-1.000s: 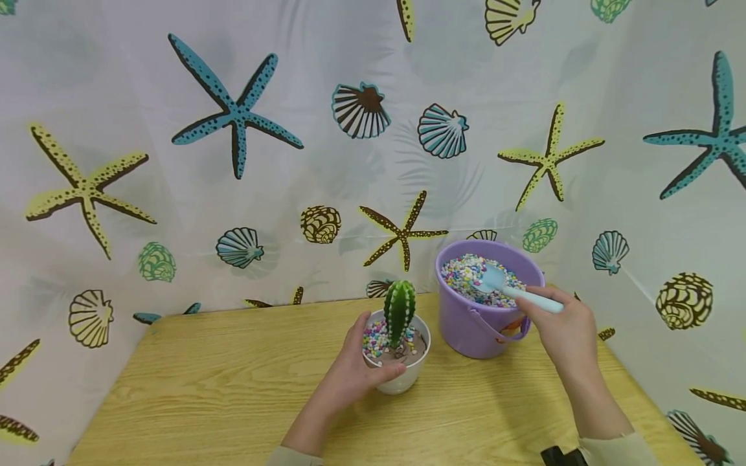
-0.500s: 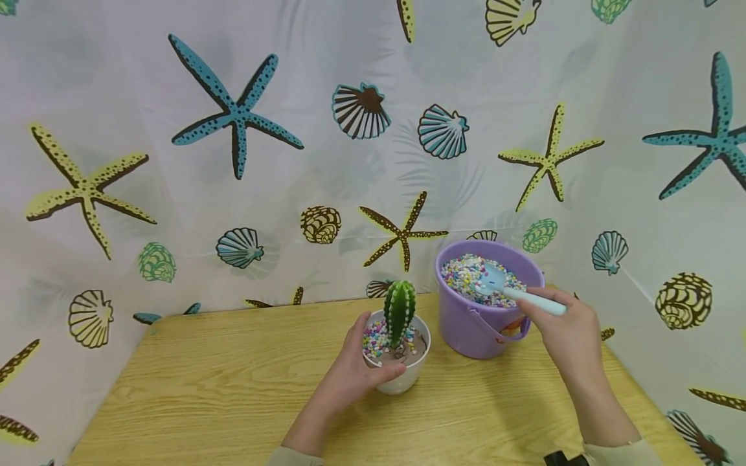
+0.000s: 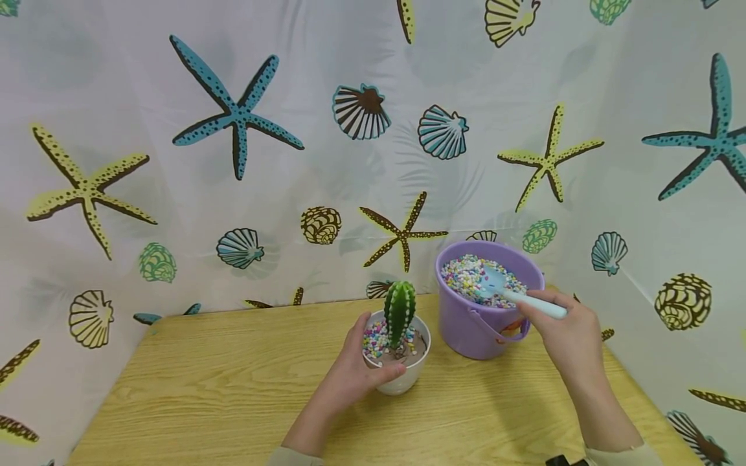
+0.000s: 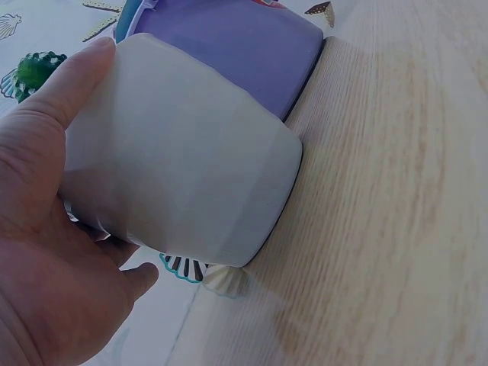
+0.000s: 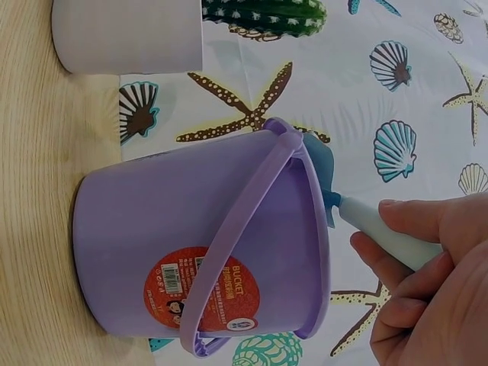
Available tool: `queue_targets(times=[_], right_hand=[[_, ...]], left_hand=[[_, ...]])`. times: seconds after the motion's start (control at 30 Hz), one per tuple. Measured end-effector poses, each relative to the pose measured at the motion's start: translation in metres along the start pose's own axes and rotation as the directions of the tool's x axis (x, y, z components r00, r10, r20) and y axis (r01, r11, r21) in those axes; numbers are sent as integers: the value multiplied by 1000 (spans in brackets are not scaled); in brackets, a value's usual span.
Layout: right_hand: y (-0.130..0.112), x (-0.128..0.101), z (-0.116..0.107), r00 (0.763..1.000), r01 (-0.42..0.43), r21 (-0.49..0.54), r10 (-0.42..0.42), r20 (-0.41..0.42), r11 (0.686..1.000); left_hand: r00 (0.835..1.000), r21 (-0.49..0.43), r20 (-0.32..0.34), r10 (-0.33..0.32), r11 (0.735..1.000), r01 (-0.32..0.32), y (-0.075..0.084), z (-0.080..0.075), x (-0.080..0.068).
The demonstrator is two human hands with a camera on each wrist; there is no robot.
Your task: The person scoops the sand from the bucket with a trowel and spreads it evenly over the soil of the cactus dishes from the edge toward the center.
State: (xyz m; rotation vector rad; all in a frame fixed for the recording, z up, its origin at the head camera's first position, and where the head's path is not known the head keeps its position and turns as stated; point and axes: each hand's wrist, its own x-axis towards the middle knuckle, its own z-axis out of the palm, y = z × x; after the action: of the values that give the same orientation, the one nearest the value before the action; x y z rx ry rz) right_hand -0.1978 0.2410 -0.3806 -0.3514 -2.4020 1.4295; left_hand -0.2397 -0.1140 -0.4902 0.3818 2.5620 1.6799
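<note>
The left hand (image 3: pixel 350 375) was wrapped round the side of a small white pot (image 3: pixel 402 378), thumb along the near rim, keeping it planted on the wooden table (image 3: pixel 233 388). A green cactus (image 3: pixel 399 310) stood upright in it, with coloured pebbles over brown soil on the left side only. The right hand (image 3: pixel 568 336) pinched the pale handle of a little blue scoop (image 3: pixel 495 281), whose blade was dug into the pebbles (image 3: pixel 466 268) heaped in the purple bucket (image 3: pixel 472 330) just right of the pot (the two nearly touching, from the wrist view). The pebbles looked hard, light and loose, likely to roll off a tilted scoop, so a level blade seemed wise. The pot appeared smooth and glazed, probably breakable; its wall was the safe place to hold, clear of the spines.
</note>
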Motion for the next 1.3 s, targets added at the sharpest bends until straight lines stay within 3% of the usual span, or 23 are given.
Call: queue_targets(times=[0.23,0.67,1.07,1.3], right_hand=[[-2,-5,-3,1000,-17,2,17,22,1000],[-4,-19,-4,997,-27,-7,27,71,1000],[-3,-30,-3,996,25,-24,-23,89,999],[0,-36,0,992,1,-18,1,129,1000]], left_hand=[[999,7,-4,34,999,-34,0,0,0],[1000,7,-2,8,1000,-8,0,0,1],[1000,8,-4,23,1000,-23,0,0,0],[1000,5,0,26,1000,-26,0,0,0]])
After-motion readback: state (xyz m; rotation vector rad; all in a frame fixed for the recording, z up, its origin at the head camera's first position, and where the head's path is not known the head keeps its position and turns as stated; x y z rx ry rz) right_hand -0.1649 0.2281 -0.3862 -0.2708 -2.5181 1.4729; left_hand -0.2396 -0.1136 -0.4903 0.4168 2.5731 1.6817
